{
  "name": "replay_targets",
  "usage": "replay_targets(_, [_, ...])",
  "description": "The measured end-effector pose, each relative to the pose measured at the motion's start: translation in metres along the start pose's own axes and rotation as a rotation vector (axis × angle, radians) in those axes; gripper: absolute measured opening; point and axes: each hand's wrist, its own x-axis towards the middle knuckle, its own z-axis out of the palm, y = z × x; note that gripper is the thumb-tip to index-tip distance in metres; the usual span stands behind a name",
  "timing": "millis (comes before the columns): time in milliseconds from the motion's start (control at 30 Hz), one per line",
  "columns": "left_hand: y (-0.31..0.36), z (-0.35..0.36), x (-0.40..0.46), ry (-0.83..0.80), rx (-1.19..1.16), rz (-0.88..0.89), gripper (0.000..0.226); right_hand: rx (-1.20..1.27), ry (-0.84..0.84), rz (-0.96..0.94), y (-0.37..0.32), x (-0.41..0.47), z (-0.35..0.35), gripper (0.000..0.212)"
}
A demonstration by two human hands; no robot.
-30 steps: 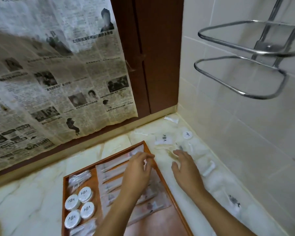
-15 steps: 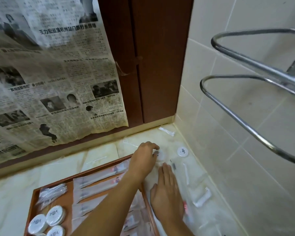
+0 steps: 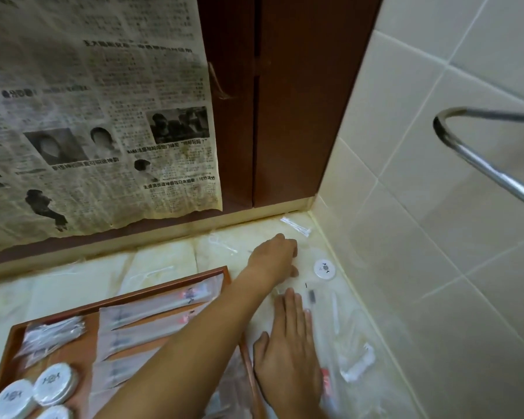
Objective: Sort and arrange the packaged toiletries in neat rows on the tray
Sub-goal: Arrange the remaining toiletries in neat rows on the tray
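Toiletries [image 3: 357, 362] in slippery film are looking light, I'm judging; left hand [image 3: 277, 257] is curling over one, grip unclear, right hand [image 3: 288, 352] lying flat on the table [image 3: 164, 269].

Two bare forearms and two bare hands are all that shows of the person. The left forearm [image 3: 176, 355] enters from the bottom edge and is uncovered along its whole visible length, with no sleeve or cuff on it. The left hand [image 3: 274, 257] has nothing on its wrist: no watch, band or bracelet. The right hand [image 3: 288, 349] is seen from the back, ungloved, and its wrist is likewise uncovered down to the frame edge. The fingers [image 3: 289, 306] of the right hand appear to carry no rings, though motion blur softens them. Fingernails look short and unpainted where they show.
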Motion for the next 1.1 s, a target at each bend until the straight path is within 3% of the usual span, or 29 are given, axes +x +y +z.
replay_targets(200, [0.0,0.006,0.004,0.047,-0.044,-0.004,0.016,0.007,0.008,0.008,0.001,-0.002,0.003,0.073])
replay_targets(533, [-0.02,0.005,0.007,0.051,-0.122,0.015,0.02,-0.005,0.006,-0.004,0.004,-0.006,0.008,0.07])
replay_targets(733, [-0.026,0.008,0.001,0.216,-0.122,0.059,0.017,0.021,0.02,-0.009,0.006,-0.006,0.01,0.068])
replay_targets(833, [-0.029,-0.002,-0.009,0.313,-0.251,0.042,0.009,0.045,0.024,-0.01,0.008,-0.006,0.008,0.066])
replay_targets(1100, [-0.028,-0.054,-0.068,0.441,-0.647,-0.11,0.016,0.149,0.037,-0.037,0.009,-0.006,0.005,0.062])
